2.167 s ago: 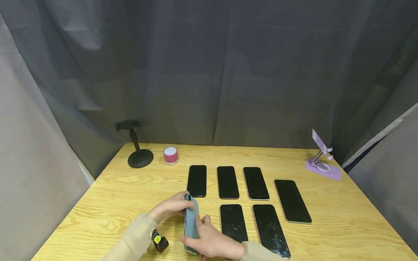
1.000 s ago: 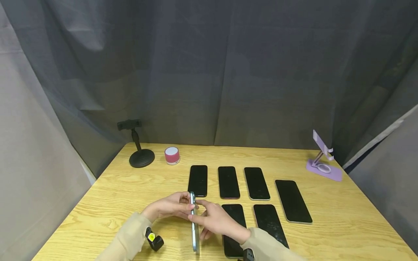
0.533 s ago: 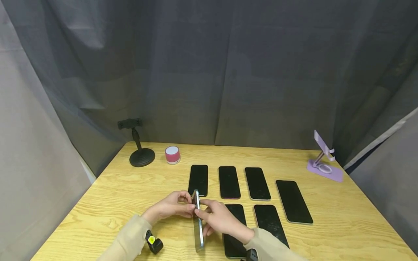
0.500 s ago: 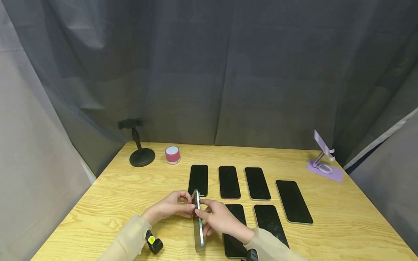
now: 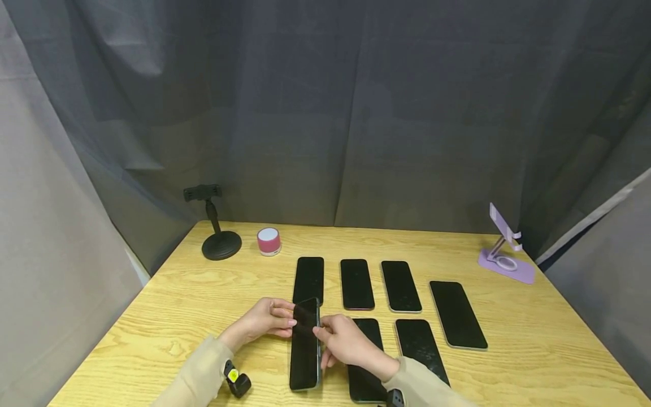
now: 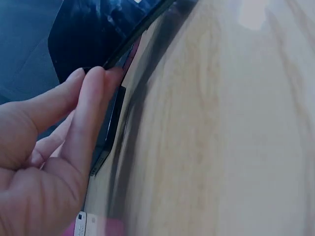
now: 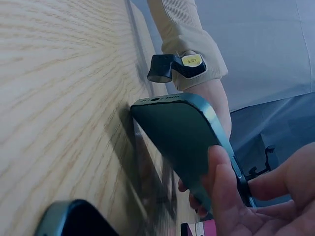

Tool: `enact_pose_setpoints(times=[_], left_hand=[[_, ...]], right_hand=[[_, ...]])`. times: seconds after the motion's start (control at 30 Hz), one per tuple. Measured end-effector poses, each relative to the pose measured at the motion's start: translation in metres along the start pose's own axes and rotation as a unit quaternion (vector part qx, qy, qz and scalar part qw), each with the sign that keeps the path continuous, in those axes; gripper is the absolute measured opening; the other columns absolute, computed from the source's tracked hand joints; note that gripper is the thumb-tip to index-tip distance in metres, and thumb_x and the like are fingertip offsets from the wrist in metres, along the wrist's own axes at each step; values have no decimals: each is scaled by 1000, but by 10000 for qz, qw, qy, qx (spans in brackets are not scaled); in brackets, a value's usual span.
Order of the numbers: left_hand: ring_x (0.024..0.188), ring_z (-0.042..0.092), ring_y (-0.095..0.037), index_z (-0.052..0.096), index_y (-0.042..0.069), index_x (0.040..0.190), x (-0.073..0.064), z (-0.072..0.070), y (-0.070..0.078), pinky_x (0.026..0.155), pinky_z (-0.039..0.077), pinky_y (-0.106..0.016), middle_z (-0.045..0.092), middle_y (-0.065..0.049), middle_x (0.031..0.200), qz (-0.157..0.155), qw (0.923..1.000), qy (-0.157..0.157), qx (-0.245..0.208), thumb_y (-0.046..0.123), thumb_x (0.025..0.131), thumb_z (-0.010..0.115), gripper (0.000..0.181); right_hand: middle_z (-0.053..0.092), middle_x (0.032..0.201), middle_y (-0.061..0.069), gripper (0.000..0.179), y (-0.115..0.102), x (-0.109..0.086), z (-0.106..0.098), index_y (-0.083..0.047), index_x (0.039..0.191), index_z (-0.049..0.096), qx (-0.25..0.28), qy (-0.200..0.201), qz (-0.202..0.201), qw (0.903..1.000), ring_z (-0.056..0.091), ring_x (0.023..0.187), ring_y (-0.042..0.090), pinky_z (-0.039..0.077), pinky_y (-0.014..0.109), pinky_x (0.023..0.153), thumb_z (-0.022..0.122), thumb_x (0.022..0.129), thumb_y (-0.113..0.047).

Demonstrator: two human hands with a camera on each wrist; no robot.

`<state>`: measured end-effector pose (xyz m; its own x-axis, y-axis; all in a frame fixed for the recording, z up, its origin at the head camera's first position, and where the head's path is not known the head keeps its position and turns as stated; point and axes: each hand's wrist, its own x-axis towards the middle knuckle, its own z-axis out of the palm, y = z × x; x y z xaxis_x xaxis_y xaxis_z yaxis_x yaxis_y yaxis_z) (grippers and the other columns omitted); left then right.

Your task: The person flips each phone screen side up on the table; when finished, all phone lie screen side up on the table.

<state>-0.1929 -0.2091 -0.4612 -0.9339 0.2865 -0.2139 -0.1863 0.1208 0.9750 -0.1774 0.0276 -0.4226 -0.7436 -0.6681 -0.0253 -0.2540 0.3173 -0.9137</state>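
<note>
A phone [image 5: 304,353] with a dark screen and a blue-green back [image 7: 177,132] is held tilted near the table's front, its screen facing the head camera. My left hand [image 5: 261,322] pinches its left edge between thumb and fingers; the left wrist view shows those fingertips [image 6: 91,81] at the edge. On the opposite side my right hand [image 5: 348,342] grips the right edge, thumb on the side and fingers against the back. The phone's lower end comes close to the wood in the right wrist view. Its top overlaps another black phone [image 5: 308,278] lying behind.
More phones lie face up to the right, including one black phone [image 5: 356,284] and one larger phone [image 5: 458,314]. A black phone stand [image 5: 220,243] and a pink speaker [image 5: 268,242] stand at the back left, a purple stand [image 5: 506,263] at the back right.
The phone has turned about its long axis, from its back showing, through edge-on, to its screen showing. Both hands have kept hold of it, and the left fingers have shifted along its edge.
</note>
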Motion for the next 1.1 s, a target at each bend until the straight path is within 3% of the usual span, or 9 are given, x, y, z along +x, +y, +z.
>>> enact_pose_setpoints(times=[0.27,0.5,0.7,0.87,1.1], left_hand=[[77,69,-15,48,-18,123,-5,-6,0,72,61,-33,66,-15,101,50,9995,191,248,-1,87,67,45],[69,68,-14,52,-16,118,-4,-8,0,67,61,-31,66,-8,92,100,9995,183,247,2,85,70,42],[67,67,-13,53,-15,113,-4,-4,-3,64,61,-30,62,-7,86,-76,9992,306,257,-4,84,68,34],[74,67,-13,53,-15,112,-6,0,-6,65,61,-32,60,-9,86,-232,9980,469,350,-9,85,65,30],[79,68,-14,54,-16,110,-5,1,-7,68,61,-34,63,-12,87,-230,9971,628,364,-9,84,65,29]], right_hand=[[63,62,12,25,9,-2,2,3,79,57,118,-196,224,9995,66,49,27,55,32,44,48,100,-8],[65,64,10,10,18,-1,5,7,97,52,189,-94,443,9988,67,51,26,56,31,45,52,97,-4],[64,68,8,24,23,2,8,12,112,44,128,21,483,9987,66,49,24,55,30,44,54,94,0],[64,76,7,34,26,4,12,16,116,45,-139,83,462,9988,65,48,20,55,29,43,61,90,0],[59,84,10,41,25,6,12,15,118,47,13,19,536,9986,65,50,18,56,29,45,68,86,0]])
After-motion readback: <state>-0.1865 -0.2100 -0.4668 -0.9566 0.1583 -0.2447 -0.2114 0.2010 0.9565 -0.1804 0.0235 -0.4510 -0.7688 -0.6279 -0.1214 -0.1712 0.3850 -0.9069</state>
